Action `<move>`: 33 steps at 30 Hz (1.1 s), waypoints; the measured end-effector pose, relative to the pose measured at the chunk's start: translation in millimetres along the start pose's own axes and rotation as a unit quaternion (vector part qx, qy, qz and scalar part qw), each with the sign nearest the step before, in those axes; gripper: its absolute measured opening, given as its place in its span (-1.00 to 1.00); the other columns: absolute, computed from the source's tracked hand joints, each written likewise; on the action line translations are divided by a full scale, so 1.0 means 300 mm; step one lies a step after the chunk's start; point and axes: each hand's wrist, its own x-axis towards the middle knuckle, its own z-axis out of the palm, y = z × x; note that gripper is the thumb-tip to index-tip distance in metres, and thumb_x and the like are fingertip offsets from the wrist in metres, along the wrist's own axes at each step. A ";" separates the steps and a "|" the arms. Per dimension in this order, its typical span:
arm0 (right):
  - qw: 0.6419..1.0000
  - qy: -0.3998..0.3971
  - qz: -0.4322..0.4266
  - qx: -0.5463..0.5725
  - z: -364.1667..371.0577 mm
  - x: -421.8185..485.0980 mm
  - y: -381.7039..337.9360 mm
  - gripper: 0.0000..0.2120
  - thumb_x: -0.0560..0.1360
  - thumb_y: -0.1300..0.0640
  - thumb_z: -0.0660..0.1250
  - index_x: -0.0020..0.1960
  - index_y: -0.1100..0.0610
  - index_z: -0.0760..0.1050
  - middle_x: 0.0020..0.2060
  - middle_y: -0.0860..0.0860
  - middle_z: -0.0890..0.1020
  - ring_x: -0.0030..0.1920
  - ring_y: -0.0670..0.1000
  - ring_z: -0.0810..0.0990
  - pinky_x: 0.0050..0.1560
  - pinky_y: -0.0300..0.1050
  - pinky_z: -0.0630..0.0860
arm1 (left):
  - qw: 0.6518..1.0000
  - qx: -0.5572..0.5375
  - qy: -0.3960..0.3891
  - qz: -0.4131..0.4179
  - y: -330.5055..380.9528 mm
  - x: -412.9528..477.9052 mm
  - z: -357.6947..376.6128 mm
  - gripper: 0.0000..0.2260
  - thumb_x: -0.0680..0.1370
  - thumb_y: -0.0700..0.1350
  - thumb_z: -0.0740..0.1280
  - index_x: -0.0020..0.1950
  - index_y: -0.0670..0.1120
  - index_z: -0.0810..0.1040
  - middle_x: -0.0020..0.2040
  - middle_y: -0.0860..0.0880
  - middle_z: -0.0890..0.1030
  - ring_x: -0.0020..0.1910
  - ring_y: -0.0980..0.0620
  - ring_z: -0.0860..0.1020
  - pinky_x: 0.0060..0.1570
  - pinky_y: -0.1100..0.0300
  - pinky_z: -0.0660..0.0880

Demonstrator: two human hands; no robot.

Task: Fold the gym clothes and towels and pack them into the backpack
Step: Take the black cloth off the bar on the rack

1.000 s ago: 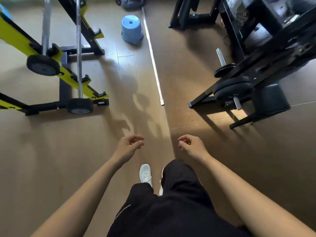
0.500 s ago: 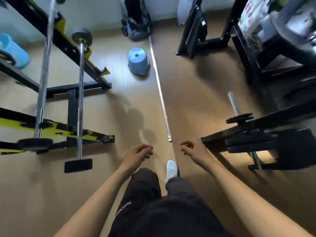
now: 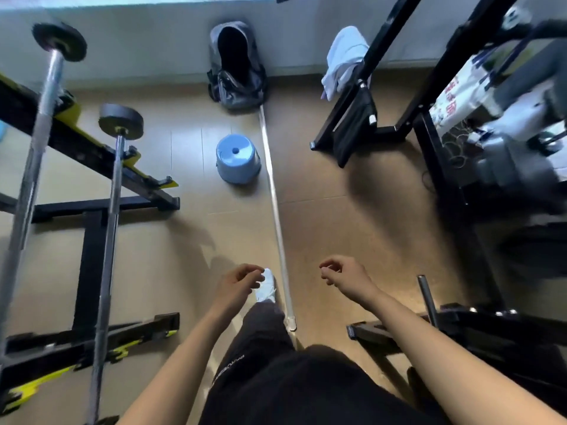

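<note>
A grey and black backpack (image 3: 237, 69) stands open against the far wall, its dark inside showing. To its right a light blue cloth (image 3: 345, 61) hangs over a black machine frame, with a black garment (image 3: 356, 124) draped lower on the same frame. My left hand (image 3: 237, 283) and my right hand (image 3: 345, 276) are held out low in front of me, far from the backpack. Both hold nothing, with fingers loosely curled.
A blue plastic stool (image 3: 237, 157) stands on the floor before the backpack. A long white pole (image 3: 276, 210) lies along the floor. A yellow and black barbell rack (image 3: 92, 210) fills the left; black exercise machines (image 3: 491, 179) crowd the right. My white shoe (image 3: 266, 289) steps forward.
I have walked forward along the white pole. The backpack, the hanging cloth and the wall have come into full view, and the stool is nearer. My hands stay empty.
</note>
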 end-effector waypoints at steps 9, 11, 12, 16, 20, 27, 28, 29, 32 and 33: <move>0.997 0.037 0.003 0.062 -0.369 0.586 -0.329 -0.91 0.56 0.23 0.39 0.02 0.12 0.65 -0.18 0.07 0.68 -0.26 -0.04 0.61 -0.15 -0.14 0.58 | 0.994 0.080 -0.038 0.060 0.684 0.591 -0.068 -0.85 0.62 -0.19 0.36 -0.02 -0.02 0.71 -0.13 -0.05 0.75 -0.20 0.11 0.66 -0.14 0.25 0.52; 0.996 0.039 0.007 0.075 -0.434 0.725 -0.362 -0.91 0.55 0.25 0.39 0.00 0.13 0.66 -0.20 0.04 0.68 -0.28 -0.09 0.59 -0.20 -0.20 0.55 | 0.993 0.085 -0.047 0.064 0.812 0.731 -0.049 -0.88 0.61 -0.15 0.37 -0.01 -0.02 0.71 -0.12 -0.03 0.75 -0.17 0.10 0.66 -0.10 0.19 0.53; 0.996 0.039 0.007 0.076 -0.465 0.802 -0.371 -0.91 0.54 0.25 0.40 -0.02 0.11 0.66 -0.21 -0.01 0.68 -0.28 -0.13 0.58 -0.20 -0.23 0.53 | 0.992 0.090 -0.051 0.067 0.871 0.801 -0.033 -0.88 0.60 -0.12 0.37 0.00 -0.02 0.71 -0.12 -0.02 0.75 -0.17 0.10 0.66 -0.09 0.20 0.53; 0.997 0.020 0.014 0.077 -0.623 1.111 -0.422 -0.91 0.53 0.24 0.39 -0.06 0.10 0.66 -0.23 0.03 0.70 -0.31 -0.16 0.57 -0.12 -0.11 0.55 | 0.994 0.091 -0.032 0.053 1.072 1.051 0.047 -0.86 0.64 -0.19 0.33 0.02 -0.06 0.70 -0.11 -0.04 0.74 -0.17 0.10 0.65 -0.14 0.29 0.50; 0.999 0.019 0.012 0.046 -0.813 1.371 -0.533 -0.91 0.53 0.22 0.39 -0.05 0.12 0.67 -0.21 0.08 0.71 -0.26 -0.06 0.60 -0.05 -0.04 0.57 | 0.995 0.080 -0.047 0.035 1.272 1.238 0.111 -0.86 0.65 -0.25 0.32 0.00 -0.12 0.68 -0.14 -0.04 0.71 -0.21 0.16 0.62 -0.21 0.41 0.48; 0.999 -0.001 -0.033 0.005 -1.114 1.817 -0.760 -0.90 0.57 0.12 0.38 0.04 0.03 0.66 -0.15 -0.11 0.68 -0.07 -0.04 0.66 0.04 -0.06 0.61 | 0.998 0.044 -0.013 0.034 1.579 1.548 0.112 -0.86 0.64 -0.28 0.32 0.02 -0.17 0.69 -0.15 -0.02 0.72 -0.22 0.20 0.64 -0.17 0.40 0.50; 0.999 0.006 -0.031 0.015 -1.138 1.867 -0.787 -0.90 0.57 0.13 0.38 0.04 0.04 0.66 -0.15 -0.09 0.69 -0.08 -0.04 0.66 0.02 -0.07 0.61 | 0.999 0.039 -0.011 0.034 1.621 1.596 0.106 -0.85 0.64 -0.30 0.31 0.02 -0.19 0.69 -0.15 -0.04 0.71 -0.23 0.22 0.64 -0.17 0.40 0.50; 0.999 0.013 -0.025 0.027 -1.156 1.912 -0.810 -0.91 0.57 0.14 0.38 0.03 0.05 0.66 -0.16 -0.07 0.69 -0.09 -0.03 0.66 -0.01 -0.09 0.61 | 0.999 0.038 -0.013 0.036 1.664 1.644 0.098 -0.84 0.65 -0.31 0.30 0.01 -0.19 0.68 -0.16 -0.05 0.71 -0.24 0.23 0.65 -0.17 0.41 0.50; 0.998 0.024 0.002 0.065 -1.176 2.033 -0.864 -0.91 0.56 0.15 0.38 -0.01 0.04 0.65 -0.21 -0.01 0.70 -0.15 -0.02 0.67 -0.06 -0.13 0.59 | 0.997 0.054 -0.033 0.043 1.782 1.801 0.073 -0.83 0.65 -0.32 0.29 0.00 -0.17 0.67 -0.19 -0.02 0.70 -0.26 0.25 0.65 -0.19 0.42 0.49; 0.996 0.028 0.012 0.080 -1.173 2.075 -0.879 -0.91 0.56 0.14 0.38 -0.02 0.02 0.66 -0.22 -0.01 0.70 -0.15 -0.01 0.67 -0.05 -0.12 0.59 | 0.996 0.065 -0.043 0.044 1.824 1.858 0.063 -0.83 0.66 -0.32 0.29 0.00 -0.16 0.66 -0.19 0.00 0.70 -0.26 0.25 0.64 -0.20 0.42 0.48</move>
